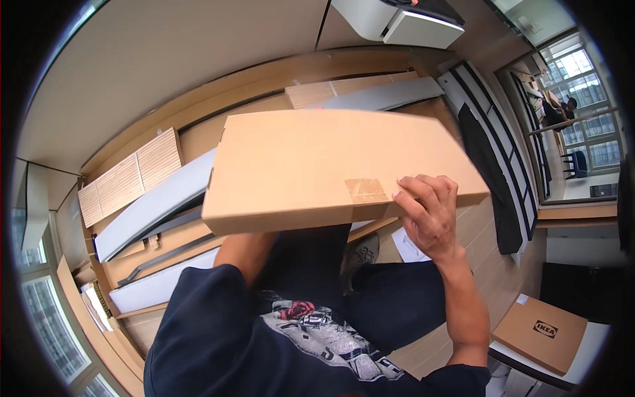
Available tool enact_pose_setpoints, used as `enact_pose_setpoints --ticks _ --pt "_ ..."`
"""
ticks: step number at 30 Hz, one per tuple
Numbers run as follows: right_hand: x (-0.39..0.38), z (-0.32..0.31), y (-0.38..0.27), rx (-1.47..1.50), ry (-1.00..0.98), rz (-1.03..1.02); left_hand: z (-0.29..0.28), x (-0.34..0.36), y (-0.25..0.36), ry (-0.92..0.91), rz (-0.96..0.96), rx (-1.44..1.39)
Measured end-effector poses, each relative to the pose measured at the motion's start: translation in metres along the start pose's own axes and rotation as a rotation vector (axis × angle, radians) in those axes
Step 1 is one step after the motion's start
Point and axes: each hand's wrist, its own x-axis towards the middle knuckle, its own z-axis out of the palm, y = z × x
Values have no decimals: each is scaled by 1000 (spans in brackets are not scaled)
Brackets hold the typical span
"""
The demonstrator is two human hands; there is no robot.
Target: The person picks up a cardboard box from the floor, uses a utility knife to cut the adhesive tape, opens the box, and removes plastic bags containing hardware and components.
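Observation:
A large flat cardboard box (311, 152), with a square of brown tape (364, 189) at its near edge, is held up before me. My right hand (428, 212) grips that edge just right of the tape, fingers bent over the top. My left forearm (241, 255) runs up under the box's left part, where the hand itself is hidden.
An opened long carton (132, 106), partly hidden, holds slatted wooden pieces (129, 177) and grey padded boards (142, 212). Dark-and-white panels (509, 198) lie right. Another box (536, 331) rests at lower right. A mirror (575, 172) reflects a person. A white unit (420, 30) is above.

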Motion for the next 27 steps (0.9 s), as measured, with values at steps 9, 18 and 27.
enact_pose_setpoints --ticks 9,18,27 --pt "0 7 18 -100 71 -142 42 -51 126 -181 -560 626" --pt "23 28 41 87 -284 -86 69 -123 96 500 -624 1014" --pt "89 65 227 534 -90 481 64 -176 52 465 -54 978"
